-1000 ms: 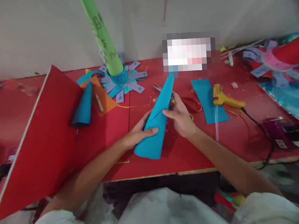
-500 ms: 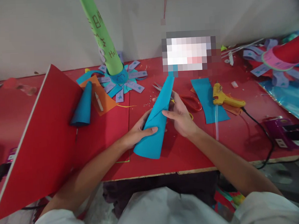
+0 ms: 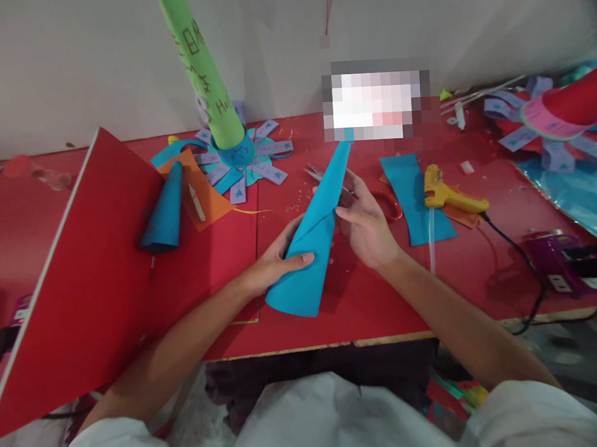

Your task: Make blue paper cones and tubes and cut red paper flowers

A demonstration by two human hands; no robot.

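A blue paper cone (image 3: 312,249) is held over the table, narrow end pointing up and away, wide end towards me. A slanting seam crosses its front where the paper overlaps. Around its lower left side wraps my left hand (image 3: 273,258), thumb lying on the front and fingers behind. At the cone's right edge my right hand (image 3: 371,226) has its thumb tip by the seam and its other fingers reaching towards the side, tips partly hidden. Scissors with red handles (image 3: 388,205) lie on the table, partly covered by the right hand and the cone.
A second blue cone (image 3: 162,214) stands left, beside a red board (image 3: 81,275). A green tube (image 3: 206,81) rises from a paper-strip base. Right are blue paper (image 3: 402,198), a yellow glue gun (image 3: 452,195) with a cord, and a purple power box (image 3: 551,263).
My right hand has shifted slightly right, its thumb sliding from the cone's front to its right edge. The left hand and the cone stay almost where they were.
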